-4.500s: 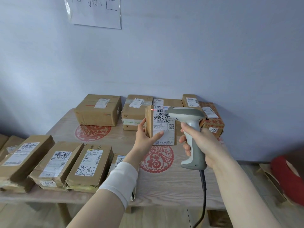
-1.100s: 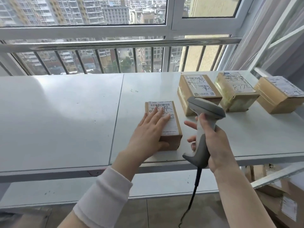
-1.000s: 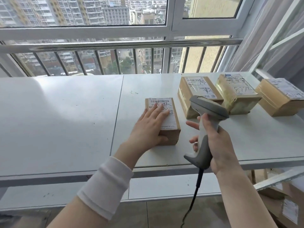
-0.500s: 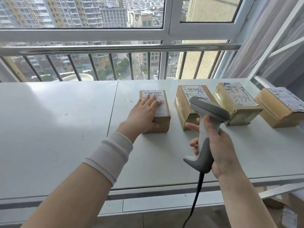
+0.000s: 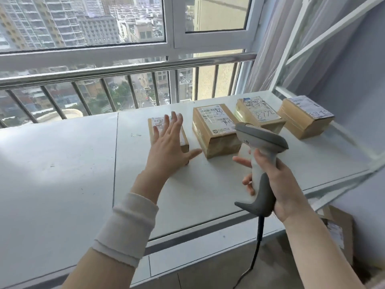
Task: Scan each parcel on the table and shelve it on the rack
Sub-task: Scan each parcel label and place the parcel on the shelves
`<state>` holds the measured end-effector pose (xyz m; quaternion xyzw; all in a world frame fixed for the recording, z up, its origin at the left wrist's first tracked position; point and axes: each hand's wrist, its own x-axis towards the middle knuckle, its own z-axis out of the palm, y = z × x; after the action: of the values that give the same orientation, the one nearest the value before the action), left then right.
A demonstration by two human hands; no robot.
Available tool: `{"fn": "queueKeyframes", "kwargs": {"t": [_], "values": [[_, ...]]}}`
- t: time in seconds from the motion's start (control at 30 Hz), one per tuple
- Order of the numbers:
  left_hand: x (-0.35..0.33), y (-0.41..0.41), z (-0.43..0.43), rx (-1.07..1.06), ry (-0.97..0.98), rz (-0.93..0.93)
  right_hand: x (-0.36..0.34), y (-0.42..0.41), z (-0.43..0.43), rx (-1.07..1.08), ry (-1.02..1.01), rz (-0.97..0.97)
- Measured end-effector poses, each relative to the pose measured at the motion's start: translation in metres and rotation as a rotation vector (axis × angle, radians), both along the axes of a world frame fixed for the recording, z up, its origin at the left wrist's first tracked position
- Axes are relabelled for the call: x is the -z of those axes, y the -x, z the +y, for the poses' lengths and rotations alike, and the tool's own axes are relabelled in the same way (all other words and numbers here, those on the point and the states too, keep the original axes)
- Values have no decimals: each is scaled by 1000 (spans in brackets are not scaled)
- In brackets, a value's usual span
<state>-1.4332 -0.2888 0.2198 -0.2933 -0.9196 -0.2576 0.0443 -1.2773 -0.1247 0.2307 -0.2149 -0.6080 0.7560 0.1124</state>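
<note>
- A person's left hand (image 5: 166,151) is spread wide, fingers straight and grasping nothing, over a small parcel (image 5: 184,141) on a white rack shelf (image 5: 62,163); whether the palm touches the box cannot be told.
- The right hand (image 5: 277,184) is wrapped around the handle of a grey scanner (image 5: 260,140), nose pointing left, its cable (image 5: 258,243) hanging below the shelf edge.
- The small parcel lies flat, label up, at the left end of a row on the far side of the shelf. To its right are a bigger box (image 5: 216,130) just beside it, a taped box (image 5: 258,113) and an end box (image 5: 306,117) near the rack's right post.
- Judged from its place in the row, this parcel looks shelved, with the next one to be fetched from a surface out of view.
- The parcel appears to be stiff cardboard, small and probably light, with firm corners; the paper label on top looks smooth and could slip under fingertips.
- The safest hold is likely across its two long sides, thumb on one and fingers on the other, keeping the barcode uncovered.
</note>
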Motion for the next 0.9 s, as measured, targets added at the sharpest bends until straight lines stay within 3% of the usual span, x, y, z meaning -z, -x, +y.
{"fn": "queueKeyframes", "kwargs": {"t": [0.1,0.27,0.47,0.63,0.9], "values": [[-2,-53,29,78,-526,-128,12,-38,5,107,33,25],[22,-142,84,267,-754,-649,26,-125,10,361,53,19],[44,-275,143,485,-564,-931,25,-267,14,580,57,46],[50,-410,182,762,-383,-1048,26,-403,14,720,-19,14],[64,-639,224,953,-185,-1168,34,-629,22,961,-78,-34]]}}
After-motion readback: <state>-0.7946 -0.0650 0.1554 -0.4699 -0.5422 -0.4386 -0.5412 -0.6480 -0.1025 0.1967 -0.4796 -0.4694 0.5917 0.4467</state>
